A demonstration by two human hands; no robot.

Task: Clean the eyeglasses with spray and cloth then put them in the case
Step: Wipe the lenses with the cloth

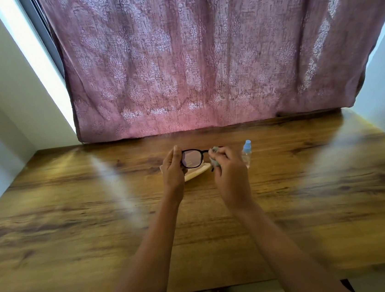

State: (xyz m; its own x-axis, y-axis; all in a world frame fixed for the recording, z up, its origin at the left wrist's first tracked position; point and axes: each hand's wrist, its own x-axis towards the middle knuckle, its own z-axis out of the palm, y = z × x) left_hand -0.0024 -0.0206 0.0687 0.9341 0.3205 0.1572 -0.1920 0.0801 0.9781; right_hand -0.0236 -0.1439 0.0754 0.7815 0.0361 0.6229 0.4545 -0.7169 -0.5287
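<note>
Head view: one pair of eyeglasses (193,157) held above one wooden table (76,231).
Nearest, the left hand (173,169) pinches the frame's end; the right hand (230,172) grips one grey-blue cloth (215,161) bunched over a lens; beneath lies one cream case (195,173); just right, one spray bottle (247,152); beyond, one mauve curtain (201,60).
</note>
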